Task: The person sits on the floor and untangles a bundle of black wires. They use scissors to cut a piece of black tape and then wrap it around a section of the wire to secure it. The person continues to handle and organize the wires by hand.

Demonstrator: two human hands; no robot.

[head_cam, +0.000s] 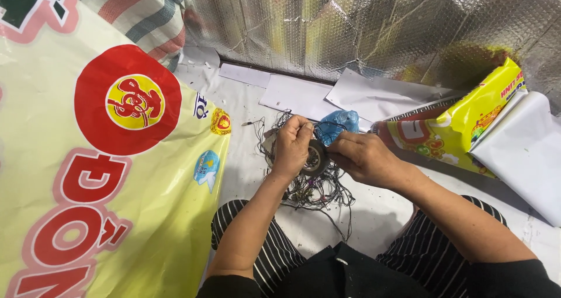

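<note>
While the left hand [290,148] pinches thin wires [318,190] above the floor [245,158], the right hand [363,158] grips a black tape roll [316,158] between them, a blue bag [338,124] just behind.

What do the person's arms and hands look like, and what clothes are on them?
Both the left hand and the right hand are bare, with no gloves, rings or watch showing. The forearms are uncovered; black sleeves begin near the elbows.
</note>
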